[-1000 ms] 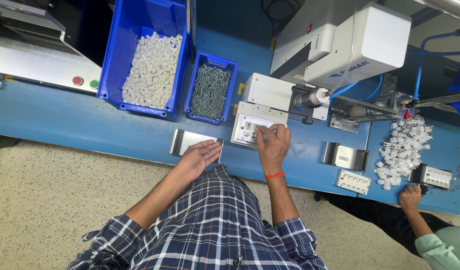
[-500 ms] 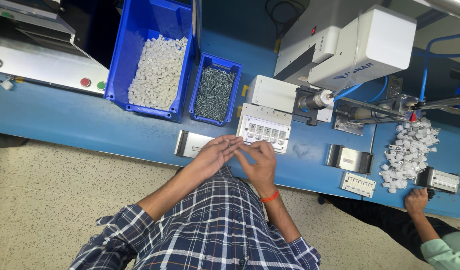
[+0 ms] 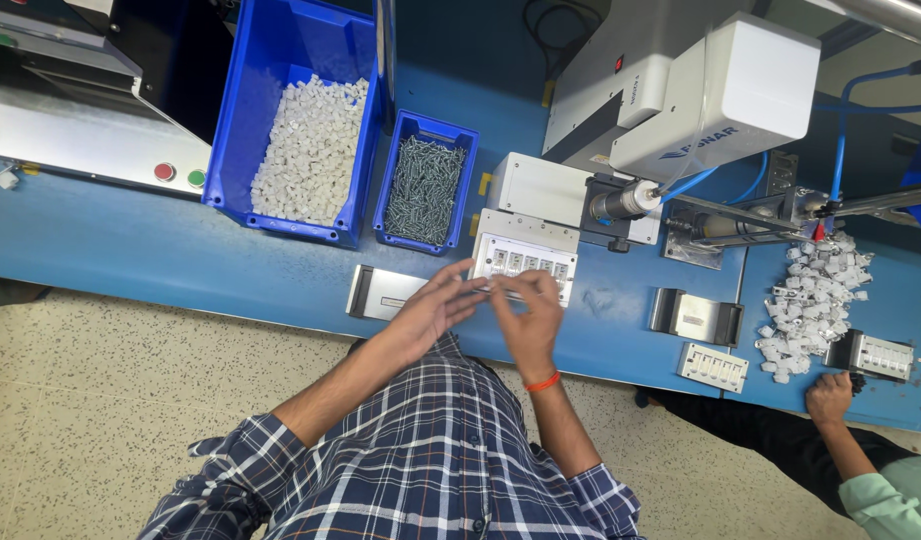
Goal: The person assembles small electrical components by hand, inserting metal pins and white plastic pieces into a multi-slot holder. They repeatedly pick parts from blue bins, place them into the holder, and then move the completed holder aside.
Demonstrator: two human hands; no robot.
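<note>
White terminal block point(image 3: 525, 262) sits on the blue desk point(image 3: 180, 260), both hands meeting at its near edge.
Left hand point(image 3: 430, 310) and right hand point(image 3: 528, 318): fingers narrowed, pinching something too small to tell.

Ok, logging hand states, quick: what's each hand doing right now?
Left hand: fingers partly curled, pinching a small item; what it is cannot be told.
Right hand: fingers curled at the same item.

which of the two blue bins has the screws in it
The smaller blue bin, the one nearer the hands, holds the dark metal screws. The larger blue bin to its left is filled with small white plastic parts.
</note>
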